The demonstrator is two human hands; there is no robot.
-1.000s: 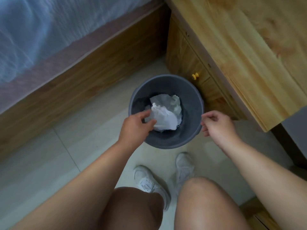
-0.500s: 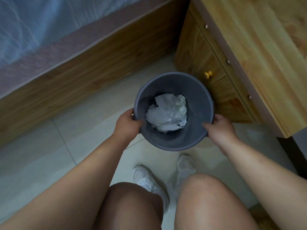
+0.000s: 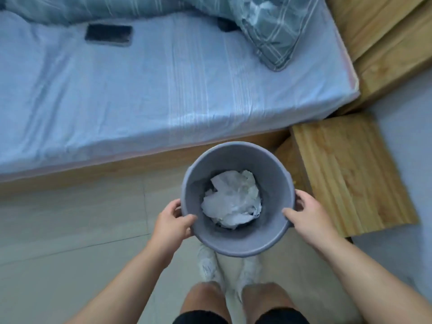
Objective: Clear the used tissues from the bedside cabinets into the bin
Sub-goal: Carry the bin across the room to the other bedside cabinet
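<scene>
I hold a round grey bin [image 3: 236,157] up off the floor in front of me. My left hand [image 3: 174,219] grips its left rim, thumb inside. My right hand [image 3: 306,217] grips the right rim the same way. Crumpled white tissues [image 3: 232,198] lie at the bottom of the bin. A wooden bedside cabinet [image 3: 346,171] stands just right of the bin, and its top shows nothing on it.
A bed [image 3: 140,90] with a pale blue sheet fills the upper view, with a dark phone [image 3: 108,35] and a striped pillow [image 3: 268,31] on it. A wooden headboard [image 3: 385,38] rises at top right. My white shoes [image 3: 208,265] stand on pale floor tiles below the bin.
My left hand let go of a tissue into the bin, then both hands took the rim. I rose from a crouch, lifting the bin; the view now takes in the bed.
</scene>
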